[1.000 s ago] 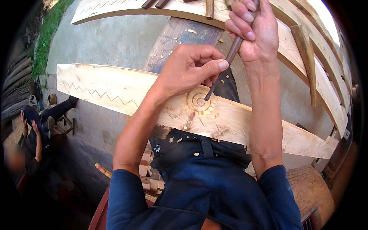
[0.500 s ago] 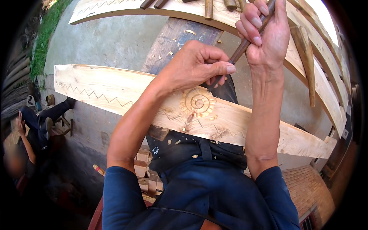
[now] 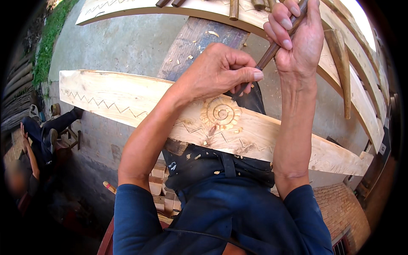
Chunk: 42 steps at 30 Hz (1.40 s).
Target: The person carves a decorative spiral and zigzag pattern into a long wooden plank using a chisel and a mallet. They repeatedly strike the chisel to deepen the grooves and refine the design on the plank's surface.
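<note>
A long pale wooden board (image 3: 114, 87) lies across my lap, tilted down to the right. Carved into its middle is a round spiral rosette (image 3: 222, 114) with a scalloped rim, and zigzag lines run along the board. My left hand (image 3: 223, 70) is closed round the lower part of a carving chisel (image 3: 267, 56), thumb pressed along it. Higher up, my right hand (image 3: 299, 46) has its fingers wrapped round the dark wooden handle. The chisel slants down to the left, its tip near the rosette's upper edge; whether it touches the wood is hard to tell.
Beyond the board, a larger curved timber (image 3: 140, 10) carries several tool handles. A tapered wooden mallet (image 3: 339, 68) leans at the right. Wood chips dot a worn plank (image 3: 182, 46) and my dark apron (image 3: 204, 163). Another person (image 3: 32, 157) sits at far left.
Both hands and the chisel have shifted very slightly to the right. The grips look the same, and the board has barely moved.
</note>
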Available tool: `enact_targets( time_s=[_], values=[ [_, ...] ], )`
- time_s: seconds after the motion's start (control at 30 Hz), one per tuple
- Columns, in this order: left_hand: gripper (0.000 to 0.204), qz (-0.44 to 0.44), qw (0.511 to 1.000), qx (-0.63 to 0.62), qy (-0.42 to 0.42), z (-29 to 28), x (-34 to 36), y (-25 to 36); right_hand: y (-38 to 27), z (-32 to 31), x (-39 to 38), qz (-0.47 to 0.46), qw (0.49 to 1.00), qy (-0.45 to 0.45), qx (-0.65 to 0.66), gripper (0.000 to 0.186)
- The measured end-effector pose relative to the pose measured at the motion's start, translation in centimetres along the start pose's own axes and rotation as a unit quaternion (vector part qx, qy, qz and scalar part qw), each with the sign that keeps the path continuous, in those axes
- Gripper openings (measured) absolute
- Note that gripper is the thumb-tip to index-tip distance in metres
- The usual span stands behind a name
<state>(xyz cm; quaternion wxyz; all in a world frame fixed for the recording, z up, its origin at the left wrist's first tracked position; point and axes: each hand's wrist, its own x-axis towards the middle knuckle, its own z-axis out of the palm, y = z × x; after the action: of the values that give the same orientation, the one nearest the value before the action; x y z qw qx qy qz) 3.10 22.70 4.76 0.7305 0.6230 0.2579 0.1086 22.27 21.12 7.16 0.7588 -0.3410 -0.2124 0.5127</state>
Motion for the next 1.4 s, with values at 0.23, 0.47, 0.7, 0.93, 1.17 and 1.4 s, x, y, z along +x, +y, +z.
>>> enact_targets(
  time_s=[0.23,0.47,0.7,0.93,1.17,1.4],
  values=[
    [0.029,-0.004,1.000,0.001,0.001,0.0,-0.1,0.0,-0.1,0.0,-0.2,0.002,1.000,0.013,0.006,0.054],
    [0.028,0.003,1.000,0.015,-0.002,-0.1,-0.1,0.1,-0.1,0.1,-0.3,0.001,1.000,0.010,-0.007,0.054],
    [0.028,0.003,1.000,0.011,0.003,0.0,-0.1,0.1,-0.1,0.1,-0.3,-0.004,1.000,0.008,-0.004,0.053],
    [0.027,0.002,1.000,0.009,0.001,0.0,-0.1,0.2,-0.1,0.2,-0.4,-0.006,1.000,0.013,-0.005,0.053],
    [0.020,0.010,0.998,-0.056,0.006,0.1,-0.3,0.0,-0.2,1.5,-0.9,-0.042,0.999,0.017,-0.031,0.053],
    [0.019,0.010,0.998,-0.061,0.002,0.0,0.0,0.2,0.4,1.4,-0.5,-0.037,0.998,-0.001,-0.041,0.054]
  ],
)
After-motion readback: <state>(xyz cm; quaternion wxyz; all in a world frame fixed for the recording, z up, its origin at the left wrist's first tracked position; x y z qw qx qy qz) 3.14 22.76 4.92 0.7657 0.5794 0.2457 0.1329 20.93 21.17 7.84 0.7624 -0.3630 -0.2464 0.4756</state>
